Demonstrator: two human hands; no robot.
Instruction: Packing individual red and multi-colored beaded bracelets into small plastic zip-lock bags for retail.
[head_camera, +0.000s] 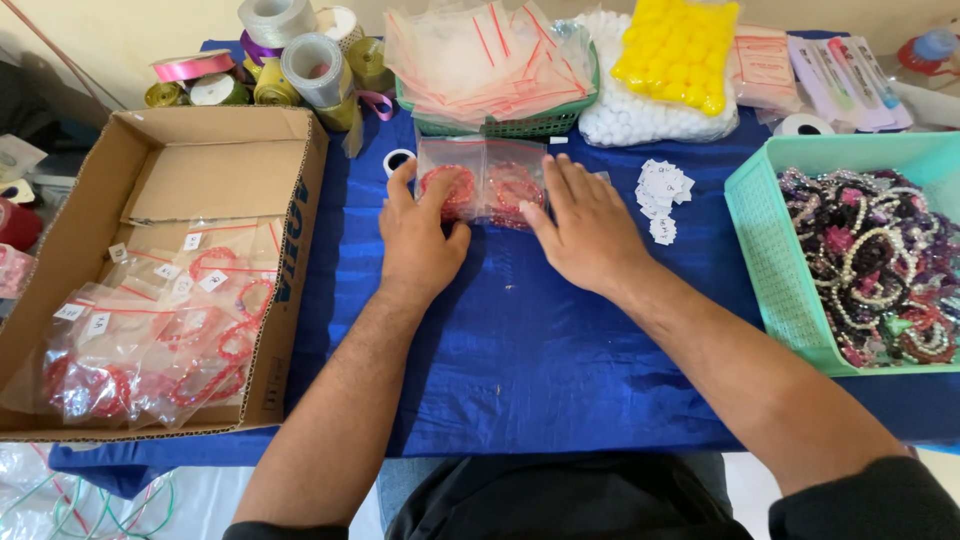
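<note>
Dark sleeves and my forearms come closest, reaching out over the blue cloth (520, 350) that covers the table. Both hands lie flat rather than gripping: my left hand (420, 235) presses its fingers (440, 185) down on the left of two clear zip bags (482, 180), each with a red bead bracelet inside, and my right hand (590, 230) rests its fingers against the right bag's edge. Nothing is pinched or lifted; the bags sit on the cloth just in front of the green basket of empty bags (500, 125).

As I judge it, the slick plastic could slide under a flat palm, and the two bags, touching each other, might drag along together. A careless sweep of my right hand could scatter the small white paper tags (662, 190) lying just beside it, and the tape roll (398, 160) near my left fingertips could get nudged.

Open cloth lies between my arms and toward me, so that is the free room. Leftward, the cardboard box (300, 230) of filled bags stands close, its wall an edge to clear. Rightward, the teal tray of mixed bracelets (770, 250) hems me in, well apart from my hand.
</note>
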